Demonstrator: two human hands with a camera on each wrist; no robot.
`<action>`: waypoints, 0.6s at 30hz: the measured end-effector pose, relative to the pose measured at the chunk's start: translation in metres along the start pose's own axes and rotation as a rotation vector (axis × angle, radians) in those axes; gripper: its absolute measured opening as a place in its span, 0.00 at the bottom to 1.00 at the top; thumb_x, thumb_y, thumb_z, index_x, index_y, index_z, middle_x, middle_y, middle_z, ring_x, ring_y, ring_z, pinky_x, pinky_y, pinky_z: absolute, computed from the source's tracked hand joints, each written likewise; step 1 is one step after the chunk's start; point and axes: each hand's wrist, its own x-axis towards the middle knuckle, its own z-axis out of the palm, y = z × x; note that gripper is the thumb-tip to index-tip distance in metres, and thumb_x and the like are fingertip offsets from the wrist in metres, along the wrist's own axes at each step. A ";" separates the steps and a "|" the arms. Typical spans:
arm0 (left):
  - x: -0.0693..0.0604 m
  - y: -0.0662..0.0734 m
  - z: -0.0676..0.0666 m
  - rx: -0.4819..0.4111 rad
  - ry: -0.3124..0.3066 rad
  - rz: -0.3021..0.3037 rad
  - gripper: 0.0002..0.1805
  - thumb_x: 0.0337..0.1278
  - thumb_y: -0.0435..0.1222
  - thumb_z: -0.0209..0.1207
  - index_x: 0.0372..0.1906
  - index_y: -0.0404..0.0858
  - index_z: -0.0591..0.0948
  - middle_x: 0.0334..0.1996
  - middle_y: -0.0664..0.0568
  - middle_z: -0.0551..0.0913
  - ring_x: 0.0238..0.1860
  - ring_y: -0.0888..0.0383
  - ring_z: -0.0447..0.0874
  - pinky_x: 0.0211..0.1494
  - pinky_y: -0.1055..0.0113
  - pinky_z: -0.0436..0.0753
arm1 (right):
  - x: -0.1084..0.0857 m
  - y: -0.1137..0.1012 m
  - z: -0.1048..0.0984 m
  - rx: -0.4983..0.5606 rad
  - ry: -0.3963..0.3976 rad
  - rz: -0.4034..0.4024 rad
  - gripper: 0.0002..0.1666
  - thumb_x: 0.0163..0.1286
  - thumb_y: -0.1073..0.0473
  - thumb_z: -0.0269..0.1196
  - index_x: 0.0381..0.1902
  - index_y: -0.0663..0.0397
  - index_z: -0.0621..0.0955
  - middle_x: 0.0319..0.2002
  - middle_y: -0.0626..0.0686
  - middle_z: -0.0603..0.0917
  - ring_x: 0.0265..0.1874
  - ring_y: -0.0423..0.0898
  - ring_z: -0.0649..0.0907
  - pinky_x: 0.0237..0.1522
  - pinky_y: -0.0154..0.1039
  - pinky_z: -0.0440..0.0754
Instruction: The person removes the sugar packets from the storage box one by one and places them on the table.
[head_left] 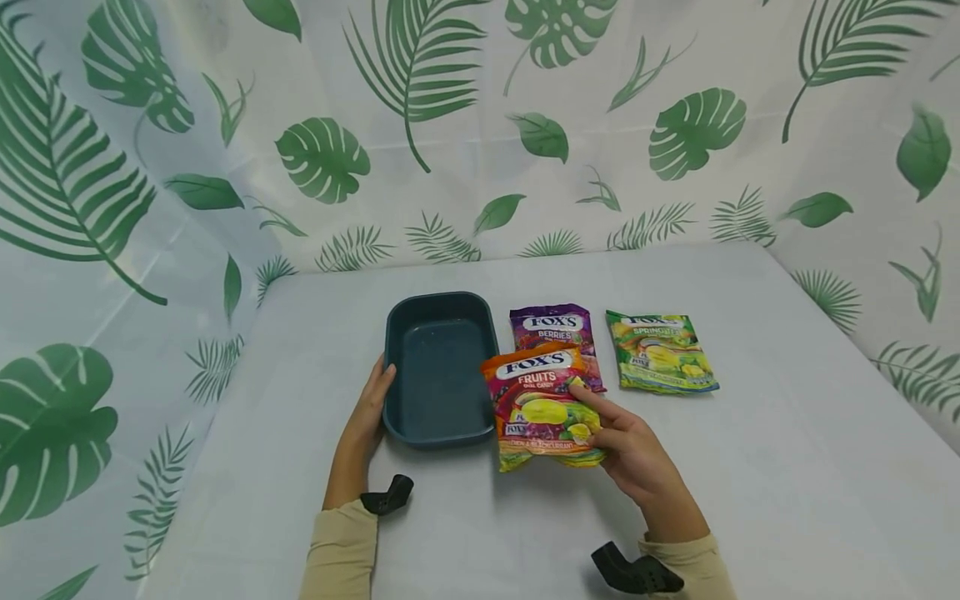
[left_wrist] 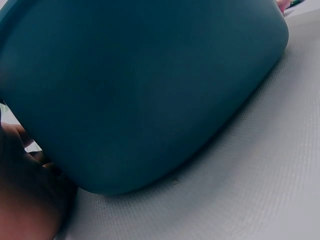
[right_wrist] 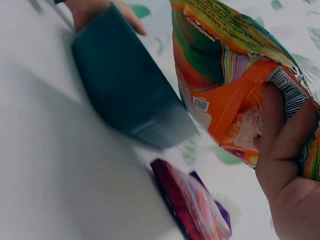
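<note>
In the head view, my right hand (head_left: 637, 454) grips an orange-and-magenta Fox's Fruits candy bag (head_left: 536, 408), thumb on its front. The right wrist view shows fingers (right_wrist: 285, 135) across the back of this bag, near a barcode. The bag is held above the table and overlaps the right rim of a dark teal rectangular tub (head_left: 438, 379). My left hand (head_left: 367, 408) rests along the tub's left wall, fingers fairly straight. Up close in the left wrist view, the tub's outer wall (left_wrist: 150, 100) fills most of the picture.
A purple Fox's Berries bag (head_left: 551, 321) lies right of the tub, partly covered by the held bag. Farther right lies a green Fox's Spring Tea bag (head_left: 662, 354). The white-covered table (head_left: 787, 467) meets a leaf-patterned curtain (head_left: 450, 183) behind.
</note>
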 end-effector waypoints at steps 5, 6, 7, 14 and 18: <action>0.000 -0.001 0.000 -0.002 0.005 -0.007 0.33 0.67 0.51 0.38 0.72 0.48 0.45 0.73 0.53 0.42 0.73 0.54 0.35 0.72 0.48 0.38 | -0.016 0.008 -0.020 -0.011 0.057 -0.011 0.38 0.63 0.73 0.45 0.69 0.40 0.60 0.69 0.57 0.45 0.51 0.40 0.71 0.49 0.32 0.78; 0.000 -0.001 0.000 -0.001 0.008 -0.012 0.33 0.67 0.52 0.39 0.72 0.48 0.45 0.73 0.53 0.42 0.73 0.54 0.34 0.72 0.48 0.38 | -0.019 0.009 -0.024 -0.013 0.073 -0.006 0.38 0.63 0.73 0.45 0.69 0.40 0.59 0.69 0.57 0.45 0.51 0.39 0.71 0.49 0.32 0.78; 0.000 -0.001 0.001 0.002 0.010 -0.017 0.33 0.67 0.52 0.39 0.72 0.49 0.45 0.73 0.54 0.42 0.73 0.54 0.34 0.72 0.48 0.37 | -0.023 0.011 -0.028 -0.010 0.098 0.008 0.38 0.63 0.73 0.45 0.69 0.39 0.59 0.69 0.57 0.45 0.50 0.38 0.72 0.48 0.31 0.78; -0.001 0.001 0.001 0.003 0.018 -0.024 0.33 0.67 0.51 0.39 0.72 0.48 0.45 0.73 0.54 0.41 0.73 0.54 0.34 0.72 0.48 0.38 | -0.046 0.023 -0.052 0.003 0.246 0.121 0.40 0.63 0.74 0.45 0.66 0.31 0.61 0.70 0.54 0.42 0.49 0.36 0.71 0.49 0.32 0.77; -0.001 0.002 0.000 0.012 0.018 -0.028 0.32 0.68 0.51 0.38 0.72 0.49 0.45 0.73 0.54 0.42 0.73 0.55 0.34 0.72 0.48 0.38 | -0.058 0.032 -0.063 -0.015 0.283 0.213 0.41 0.62 0.74 0.45 0.63 0.24 0.64 0.71 0.54 0.41 0.49 0.38 0.70 0.47 0.32 0.77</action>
